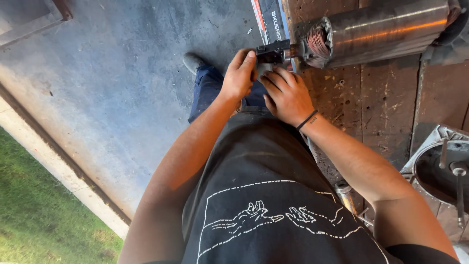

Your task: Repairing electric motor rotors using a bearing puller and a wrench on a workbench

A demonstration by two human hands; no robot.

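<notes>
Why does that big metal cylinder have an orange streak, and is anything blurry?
Head view: the metal cylinder reflects warm light as an orange glare streak; both hands, left and right, look sharp; the grass is brightly daylit, and the straight floor edge bows slightly from wide-angle distortion.

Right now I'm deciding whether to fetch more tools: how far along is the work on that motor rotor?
Done: the rotor lies bare on the wooden bench, its end housing set aside. In hand: left hand and right hand work a small dark tool at the shaft end. Left: that shaft-end part is not yet off.
</notes>
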